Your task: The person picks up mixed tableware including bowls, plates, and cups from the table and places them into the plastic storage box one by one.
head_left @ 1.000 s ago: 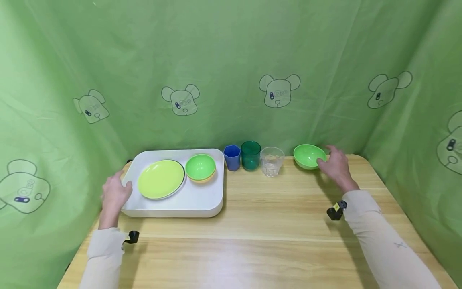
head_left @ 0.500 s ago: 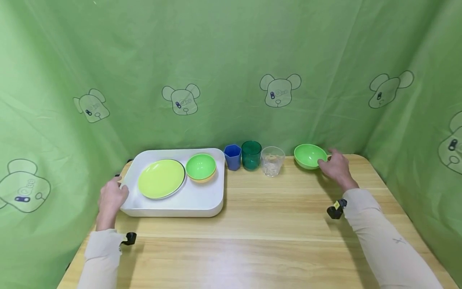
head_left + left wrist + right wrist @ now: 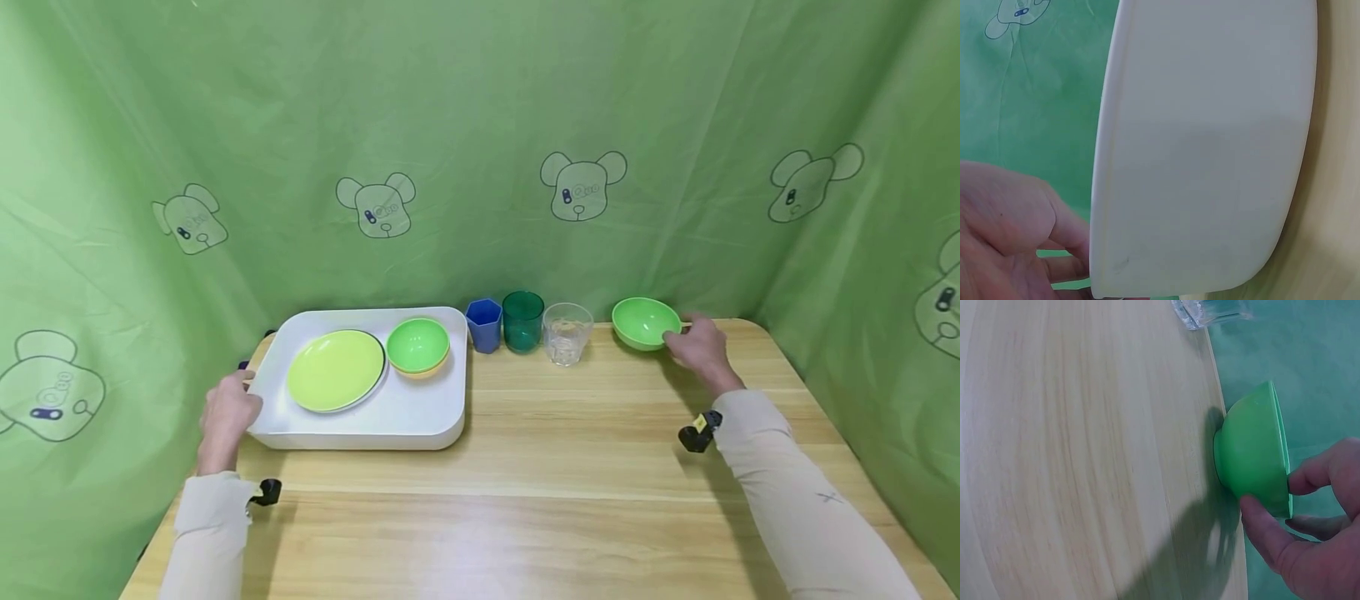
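Observation:
In the head view, my right hand (image 3: pixel 699 343) pinches the right edge of a light green bowl (image 3: pixel 643 323) at the back right of the table. The right wrist view shows one fingertip at the bowl's (image 3: pixel 1254 447) rim and another digit against its outer wall. My left hand (image 3: pixel 227 408) is beside the left end of a white tray (image 3: pixel 412 421), its fingers loosely bent at the tray's edge. In the left wrist view the fingertips pass out of sight behind the tray's rim (image 3: pixel 1100 187). The tray carries a yellow-green plate (image 3: pixel 335 371) and another green bowl (image 3: pixel 417 345).
Between tray and right-hand bowl stand a blue hexagonal cup (image 3: pixel 484 325), a dark green cup (image 3: pixel 522 322) and a clear glass (image 3: pixel 567 333). Another plate's rim shows under the yellow-green one, and a yellow bowl (image 3: pixel 422 375) under the tray's green bowl. Green curtains (image 3: pixel 480 125) surround the table.
My left hand has shifted a little left and down, its thumb moving off the tray's rim. The right hand stays at the bowl, which has barely moved.

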Demonstrator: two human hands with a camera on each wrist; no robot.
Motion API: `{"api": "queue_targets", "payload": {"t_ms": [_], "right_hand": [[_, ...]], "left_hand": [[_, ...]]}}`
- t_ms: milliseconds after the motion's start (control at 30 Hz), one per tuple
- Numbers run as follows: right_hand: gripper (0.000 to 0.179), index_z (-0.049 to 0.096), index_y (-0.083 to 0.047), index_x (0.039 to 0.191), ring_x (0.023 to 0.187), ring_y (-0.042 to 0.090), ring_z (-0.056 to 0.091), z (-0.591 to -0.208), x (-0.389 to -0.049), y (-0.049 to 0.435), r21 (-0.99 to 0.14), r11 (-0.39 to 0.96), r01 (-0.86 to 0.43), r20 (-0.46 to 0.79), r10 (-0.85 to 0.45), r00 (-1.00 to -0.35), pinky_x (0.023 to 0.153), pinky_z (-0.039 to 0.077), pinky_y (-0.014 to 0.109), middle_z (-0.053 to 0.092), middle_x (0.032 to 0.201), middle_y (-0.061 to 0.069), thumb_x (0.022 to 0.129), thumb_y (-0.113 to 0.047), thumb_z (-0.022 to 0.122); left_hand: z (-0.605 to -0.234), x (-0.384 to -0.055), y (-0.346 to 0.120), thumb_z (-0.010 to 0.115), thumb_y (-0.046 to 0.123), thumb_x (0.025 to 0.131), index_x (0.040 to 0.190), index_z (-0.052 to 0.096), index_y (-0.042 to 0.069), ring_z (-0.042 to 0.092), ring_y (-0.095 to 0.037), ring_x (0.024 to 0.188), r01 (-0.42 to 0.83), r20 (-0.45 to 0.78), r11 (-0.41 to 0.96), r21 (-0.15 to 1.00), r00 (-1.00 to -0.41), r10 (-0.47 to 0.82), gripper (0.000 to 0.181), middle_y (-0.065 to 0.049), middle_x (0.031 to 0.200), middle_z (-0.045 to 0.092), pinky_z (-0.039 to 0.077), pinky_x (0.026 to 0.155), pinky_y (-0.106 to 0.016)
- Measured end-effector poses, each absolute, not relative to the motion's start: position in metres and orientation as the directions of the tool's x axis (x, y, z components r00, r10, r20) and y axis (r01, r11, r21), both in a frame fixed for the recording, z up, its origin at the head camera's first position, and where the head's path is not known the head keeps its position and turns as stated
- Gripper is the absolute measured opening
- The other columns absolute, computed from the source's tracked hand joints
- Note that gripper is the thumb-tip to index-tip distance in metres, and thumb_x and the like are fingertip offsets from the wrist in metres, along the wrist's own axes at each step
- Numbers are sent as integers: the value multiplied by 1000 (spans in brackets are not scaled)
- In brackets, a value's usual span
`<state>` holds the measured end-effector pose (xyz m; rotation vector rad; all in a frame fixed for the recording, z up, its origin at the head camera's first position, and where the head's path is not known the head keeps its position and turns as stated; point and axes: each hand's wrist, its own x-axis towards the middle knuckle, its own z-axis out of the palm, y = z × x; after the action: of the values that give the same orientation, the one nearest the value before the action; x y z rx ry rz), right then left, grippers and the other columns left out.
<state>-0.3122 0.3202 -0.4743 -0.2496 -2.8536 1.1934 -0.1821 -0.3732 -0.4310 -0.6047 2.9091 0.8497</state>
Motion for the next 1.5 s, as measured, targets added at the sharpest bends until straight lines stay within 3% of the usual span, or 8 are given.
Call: {"api": "queue_targets", "payload": {"t_ms": [200,433,533,833,967,1100,1300,1500], "right_hand": [[68,35,16,149,97,36,70,-473,-313,319,-767,613,190,-70,213,-974,69,58,25,58,123,40,90,-10,56],[67,36,15,150,81,29,76,-473,-311,321,-810,543,222,-101,243,-965,74,63,35,56,124,44,89,-8,56],[66,39,15,148,80,30,76,-473,-309,323,-812,540,221,-99,246,-964,72,63,35,58,123,44,88,-8,56],[61,48,13,144,82,27,75,-469,-305,326,-788,583,200,-52,260,-964,61,58,21,63,119,38,89,-11,60],[61,47,12,145,85,29,75,-462,-304,325,-805,562,189,-47,257,-965,67,62,27,63,120,38,90,-11,59],[62,45,12,147,77,19,74,-453,-299,324,-836,518,180,-53,251,-967,71,62,31,62,121,39,91,-10,58],[60,46,14,144,60,0,67,-439,-292,321,-852,506,130,-13,229,-973,65,61,23,61,122,41,90,-8,59],[58,47,14,144,67,8,72,-428,-286,318,-848,520,105,7,209,-978,66,61,24,61,121,41,92,-7,61]], "left_hand": [[-433,-184,-376,48,-1,85,150,39,-9,64,-38,83,-401,-172,768,500,-915,-366,66,-38,139,50,47,50,-35],[-434,-183,-376,48,-1,83,149,41,-8,64,-39,88,-393,-147,777,491,-917,-370,66,-37,138,52,46,50,-35],[-433,-182,-375,48,-2,84,149,41,-8,63,-36,80,-399,-155,773,494,-915,-373,66,-38,136,53,46,49,-34],[-431,-183,-373,49,-3,87,151,38,-7,56,-24,60,-420,-185,756,502,-906,-380,65,-39,136,52,45,48,-32],[-430,-183,-373,50,-3,88,152,38,-7,58,-26,63,-426,-186,757,495,-903,-387,65,-39,136,52,46,49,-33],[-431,-183,-372,49,-3,88,152,38,-5,56,-25,62,-437,-190,756,488,-898,-396,65,-38,134,53,46,49,-32],[-430,-183,-372,49,-2,90,153,38,-4,52,-23,58,-449,-199,754,479,-893,-404,64,-37,137,51,45,49,-32],[-431,-182,-372,49,-1,90,153,38,-2,52,-24,59,-451,-199,760,467,-892,-407,64,-37,138,52,45,51,-34]]}}
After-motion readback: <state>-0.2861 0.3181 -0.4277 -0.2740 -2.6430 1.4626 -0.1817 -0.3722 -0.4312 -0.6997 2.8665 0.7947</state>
